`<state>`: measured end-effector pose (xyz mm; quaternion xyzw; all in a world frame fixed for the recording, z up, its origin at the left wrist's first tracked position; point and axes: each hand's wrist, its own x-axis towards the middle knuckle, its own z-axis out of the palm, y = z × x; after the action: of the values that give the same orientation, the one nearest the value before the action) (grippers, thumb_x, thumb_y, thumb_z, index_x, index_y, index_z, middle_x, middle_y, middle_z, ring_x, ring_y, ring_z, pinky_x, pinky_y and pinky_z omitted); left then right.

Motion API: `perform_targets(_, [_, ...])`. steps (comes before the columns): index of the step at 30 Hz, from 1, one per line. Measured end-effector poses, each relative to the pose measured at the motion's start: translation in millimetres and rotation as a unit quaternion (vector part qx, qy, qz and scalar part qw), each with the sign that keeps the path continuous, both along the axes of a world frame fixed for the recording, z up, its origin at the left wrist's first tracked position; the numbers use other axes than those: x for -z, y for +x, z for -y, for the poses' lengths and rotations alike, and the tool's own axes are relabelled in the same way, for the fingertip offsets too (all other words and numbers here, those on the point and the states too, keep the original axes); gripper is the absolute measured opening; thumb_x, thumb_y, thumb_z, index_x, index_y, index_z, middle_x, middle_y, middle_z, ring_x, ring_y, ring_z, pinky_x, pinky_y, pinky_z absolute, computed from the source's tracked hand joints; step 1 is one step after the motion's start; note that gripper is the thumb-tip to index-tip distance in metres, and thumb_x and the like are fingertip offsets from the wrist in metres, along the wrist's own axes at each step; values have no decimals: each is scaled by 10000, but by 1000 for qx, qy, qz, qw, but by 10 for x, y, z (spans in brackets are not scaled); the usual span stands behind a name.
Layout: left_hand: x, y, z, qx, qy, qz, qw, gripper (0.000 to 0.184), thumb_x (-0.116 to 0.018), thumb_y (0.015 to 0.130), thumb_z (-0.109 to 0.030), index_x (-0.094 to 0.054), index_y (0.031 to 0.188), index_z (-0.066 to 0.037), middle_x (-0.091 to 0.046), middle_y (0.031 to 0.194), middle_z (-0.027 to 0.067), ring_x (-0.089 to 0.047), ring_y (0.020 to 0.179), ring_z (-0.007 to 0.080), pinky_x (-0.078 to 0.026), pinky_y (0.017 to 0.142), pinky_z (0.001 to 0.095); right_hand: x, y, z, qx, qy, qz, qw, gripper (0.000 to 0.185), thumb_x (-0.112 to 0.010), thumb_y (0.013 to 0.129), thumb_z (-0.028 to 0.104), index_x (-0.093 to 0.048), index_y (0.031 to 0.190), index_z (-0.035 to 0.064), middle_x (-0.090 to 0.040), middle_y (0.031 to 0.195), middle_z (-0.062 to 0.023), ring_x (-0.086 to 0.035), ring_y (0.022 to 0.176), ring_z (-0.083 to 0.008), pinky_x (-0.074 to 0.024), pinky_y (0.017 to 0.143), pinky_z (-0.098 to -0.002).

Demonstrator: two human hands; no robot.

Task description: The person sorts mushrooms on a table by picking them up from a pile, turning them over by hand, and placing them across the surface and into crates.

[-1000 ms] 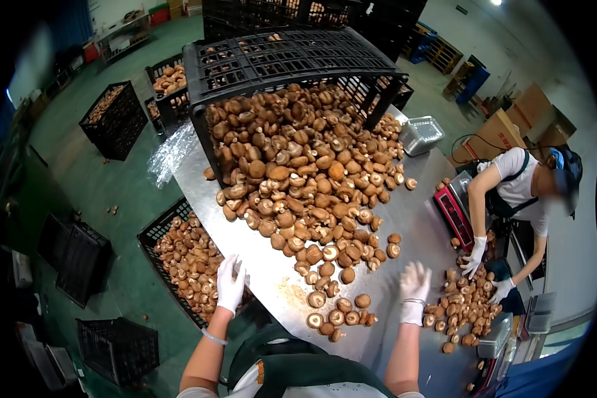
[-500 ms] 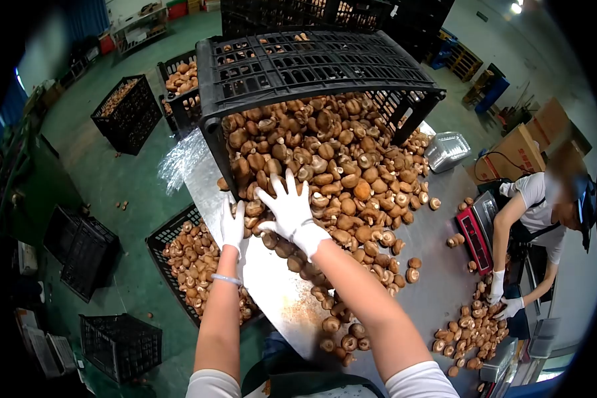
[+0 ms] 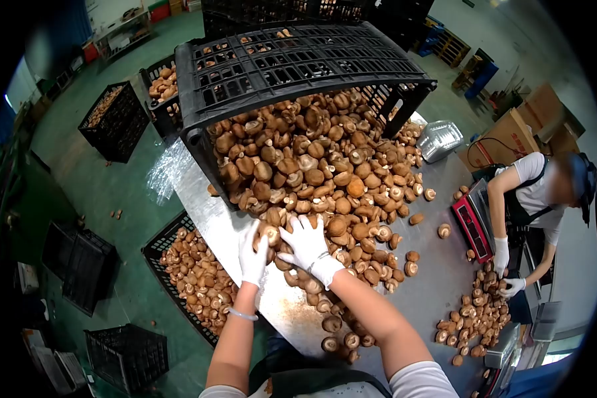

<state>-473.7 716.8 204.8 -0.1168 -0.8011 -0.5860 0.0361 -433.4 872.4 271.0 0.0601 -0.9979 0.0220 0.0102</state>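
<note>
A big heap of brown mushrooms (image 3: pixel 318 166) spills from a black crate (image 3: pixel 298 63) tipped on its side on the metal table (image 3: pixel 209 212). My left hand (image 3: pixel 253 255), in a white glove, is at the heap's left edge, its fingers curved against a mushroom with a pale stem. Beside it, my gloved right hand (image 3: pixel 306 247) lies on the mushrooms with its fingers spread. Mushrooms sit between and around both hands, and some trail down toward the table's near edge.
Below the table's left edge stands a black crate of mushrooms (image 3: pixel 199 278). A co-worker (image 3: pixel 530 192) handles a smaller pile (image 3: pixel 474 315) at the right, beside a red scale (image 3: pixel 472 229). A clear plastic box (image 3: pixel 439 140) lies behind the heap. More crates (image 3: pixel 127 357) stand on the floor.
Both hands came together at the heap's left edge, the right one swinging across from the table's right side. Over the last half second they have moved slightly down, closer to me.
</note>
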Motion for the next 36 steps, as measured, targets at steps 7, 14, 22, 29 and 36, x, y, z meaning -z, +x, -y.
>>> perform_targets(7, [-68, 608, -82, -17, -8, -9, 1000, 568, -641, 808, -160, -450, 1332, -49, -448, 1250, 199, -437, 1174, 337, -342, 1027, 383, -59, 615, -152, 21, -16, -32, 999, 561, -703, 689, 401, -557, 1199, 220, -451, 1290, -127, -408, 1194, -307, -372, 865, -560])
perform_targets(14, [-24, 771, -118, -74, 0, 3, 997, 564, -585, 849, -147, -403, 1377, -67, -368, 1364, 216, -346, 1276, 350, -290, 1067, 408, 51, 1504, -437, 95, -139, -62, 984, 566, -698, 718, 442, -554, 1208, 200, -485, 1241, -137, -458, 1150, -332, -432, 855, -484])
perform_targets(22, [112, 810, 68, -52, 76, 16, 996, 373, -460, 942, -132, -497, 1286, 9, -251, 1488, 183, -355, 1312, 285, -331, 1043, 348, 15, 2330, -451, 133, -118, -42, 983, 672, -728, 690, 481, -542, 1252, 162, -462, 1283, -187, -434, 1201, -385, -381, 965, -476])
perform_targets(29, [164, 954, -150, -85, -27, -20, 996, 470, -525, 893, -160, -444, 1331, -11, -256, 1479, 211, -172, 1391, 373, -159, 1123, 434, 72, 2420, -430, 101, -101, 3, 990, 795, -682, 699, 567, -435, 1370, 219, -398, 1373, -147, -330, 1300, -370, -329, 993, -522])
perform_targets(36, [110, 990, -82, -52, -46, -15, 997, 489, -494, 904, -156, -398, 1366, -29, -259, 1475, 210, -168, 1388, 386, -136, 1127, 448, -10, 2272, -539, 125, -232, -48, 963, 688, -702, 742, 451, -496, 1301, 107, -442, 1331, -170, -384, 1254, -393, -348, 1026, -445])
